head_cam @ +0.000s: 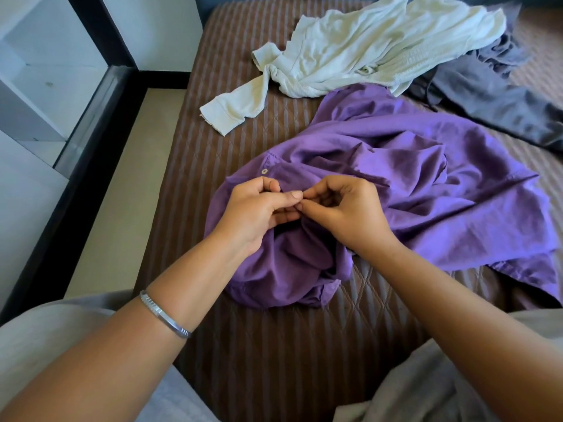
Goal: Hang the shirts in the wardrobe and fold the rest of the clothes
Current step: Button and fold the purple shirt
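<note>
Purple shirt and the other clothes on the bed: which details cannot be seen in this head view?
- Purple shirt: what the left hand and right hand pinch is hidden by their fingers.
- Grey garment: cut off by the right edge and partly under the pale green top, so its type is unclear.
- Wardrobe: only white panels at the left edge, unclear.

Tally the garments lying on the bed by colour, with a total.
Purple: 1, the purple shirt
Pale cream: 1, the cream top
Grey: 1, the grey garment; it may be more than one piece, I cannot tell
Total: 3
</note>
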Tool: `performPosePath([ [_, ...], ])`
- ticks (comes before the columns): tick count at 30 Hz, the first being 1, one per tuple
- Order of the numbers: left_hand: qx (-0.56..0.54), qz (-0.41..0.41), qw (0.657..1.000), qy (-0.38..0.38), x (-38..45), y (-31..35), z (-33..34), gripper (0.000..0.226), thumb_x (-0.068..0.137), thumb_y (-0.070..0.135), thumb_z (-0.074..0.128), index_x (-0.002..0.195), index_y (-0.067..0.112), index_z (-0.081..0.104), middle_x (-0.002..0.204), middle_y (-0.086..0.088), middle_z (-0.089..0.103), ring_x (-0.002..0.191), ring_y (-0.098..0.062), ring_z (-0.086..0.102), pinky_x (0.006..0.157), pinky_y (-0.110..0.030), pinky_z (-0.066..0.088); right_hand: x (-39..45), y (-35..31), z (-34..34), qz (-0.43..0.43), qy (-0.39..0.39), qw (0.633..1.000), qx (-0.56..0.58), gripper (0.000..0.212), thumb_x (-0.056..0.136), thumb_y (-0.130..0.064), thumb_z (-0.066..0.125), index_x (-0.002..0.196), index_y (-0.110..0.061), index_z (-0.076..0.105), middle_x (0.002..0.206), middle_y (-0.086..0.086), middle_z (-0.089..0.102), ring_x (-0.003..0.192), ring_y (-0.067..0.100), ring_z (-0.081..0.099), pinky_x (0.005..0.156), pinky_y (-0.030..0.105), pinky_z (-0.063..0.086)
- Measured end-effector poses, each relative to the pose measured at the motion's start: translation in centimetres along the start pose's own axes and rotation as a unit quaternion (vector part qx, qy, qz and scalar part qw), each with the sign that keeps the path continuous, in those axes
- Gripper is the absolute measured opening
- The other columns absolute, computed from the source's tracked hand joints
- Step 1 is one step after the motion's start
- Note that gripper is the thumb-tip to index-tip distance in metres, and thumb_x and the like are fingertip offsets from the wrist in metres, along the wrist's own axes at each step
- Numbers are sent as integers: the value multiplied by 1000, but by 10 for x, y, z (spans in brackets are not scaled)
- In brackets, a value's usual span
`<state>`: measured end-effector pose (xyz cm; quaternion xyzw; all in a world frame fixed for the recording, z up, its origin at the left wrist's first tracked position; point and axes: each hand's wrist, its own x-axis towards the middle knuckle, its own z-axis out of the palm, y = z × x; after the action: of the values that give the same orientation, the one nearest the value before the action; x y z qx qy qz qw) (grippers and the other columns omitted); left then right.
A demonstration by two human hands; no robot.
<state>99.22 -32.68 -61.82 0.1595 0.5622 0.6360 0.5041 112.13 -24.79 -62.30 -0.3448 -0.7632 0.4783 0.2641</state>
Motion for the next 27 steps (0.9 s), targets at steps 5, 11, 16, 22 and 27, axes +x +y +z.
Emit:
performPosePath([
  [5, -64, -7, 998, 3, 3, 2, -1, 38, 81, -8, 66, 69, 18, 41, 63, -3, 69, 58, -12, 68, 60, -23, 57, 2, -1, 0, 49, -6, 991, 124, 9, 81, -3, 74, 85, -11, 71, 79, 6, 74, 73, 14, 70, 71, 23, 56],
  [11, -47, 16, 999, -4, 4, 3, -1, 36, 83, -10, 64, 69, 15, 43, 64, -4, 68, 57, -11, 67, 59, -22, 57, -1, 0, 1, 78, -1, 980, 181, 6, 86, -3, 69, 91, -3, 70, 82, 11, 73, 74, 13, 68, 68, 20, 53],
  [16, -15, 37, 999, -22, 6, 2, -5, 40, 86, -12, 59, 68, 16, 37, 56, 2, 60, 61, -12, 67, 61, -24, 56, 1, -4, 1, 98, -19, 973, 206, 5, 87, 0, 66, 88, -4, 67, 70, 3, 69, 60, 6, 62, 61, 16, 50],
  [22, 12, 37, 999, -11, 9, 4, 1, 46, 88, -15, 51, 65, 20, 31, 56, 4, 51, 59, -10, 60, 56, -21, 49, 4, -2, -7, 24, -72, 997, 31, 23, 76, -6, 78, 93, -7, 62, 80, 10, 68, 69, 12, 62, 66, 22, 54],
  [27, -46, -7, 998, 32, 15, 9, -3, 46, 92, -12, 45, 62, 22, 33, 62, 3, 49, 59, -8, 52, 51, -18, 45, 4, 2, -11, -81, -74, 983, -146, 26, 70, 4, 58, 91, -10, 62, 73, -1, 63, 62, 7, 55, 63, 21, 49],
])
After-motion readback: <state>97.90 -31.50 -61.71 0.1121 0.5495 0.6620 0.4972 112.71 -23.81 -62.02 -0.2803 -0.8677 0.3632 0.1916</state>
